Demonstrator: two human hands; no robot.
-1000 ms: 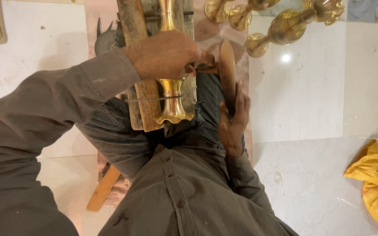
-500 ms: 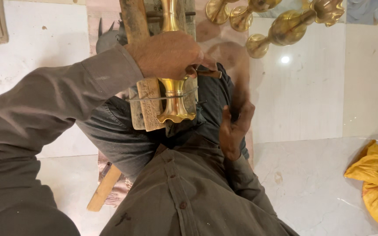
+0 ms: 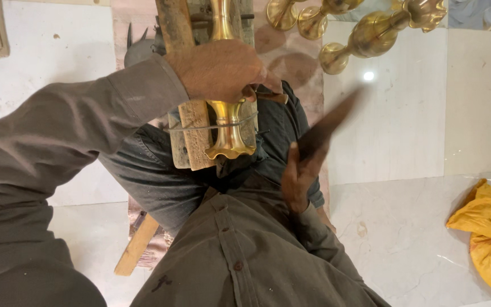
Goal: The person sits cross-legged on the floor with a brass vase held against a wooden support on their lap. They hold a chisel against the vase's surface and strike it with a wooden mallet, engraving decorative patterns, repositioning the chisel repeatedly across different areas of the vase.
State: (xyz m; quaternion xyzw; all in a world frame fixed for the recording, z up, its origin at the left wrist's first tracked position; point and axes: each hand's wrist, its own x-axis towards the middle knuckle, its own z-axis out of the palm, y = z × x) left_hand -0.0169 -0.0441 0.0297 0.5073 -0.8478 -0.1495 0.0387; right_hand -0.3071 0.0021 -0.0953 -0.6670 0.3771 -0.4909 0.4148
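Brasswork at centre frame: the left hand point(image 3: 220, 69) is closed tight over a brass stem point(image 3: 227, 122) that lies along a wooden block point(image 3: 191, 136) on the lap, a wire point(image 3: 211, 126) looped across its flared foot. The right hand point(image 3: 299, 173), fingers wrapped shut, swings a dark, blurred stick-like tool point(image 3: 331, 122) at centre right. Done well, the stem should stay pinned and strokes kept short. More brass pieces point(image 3: 370, 34) lie at upper right, a yellow cloth point(image 3: 487, 227) at lower right.

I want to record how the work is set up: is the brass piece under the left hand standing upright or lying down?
Lying down. The brass piece rests lengthwise on the wooden block, its flared end toward the person, with the left hand pressing on it.
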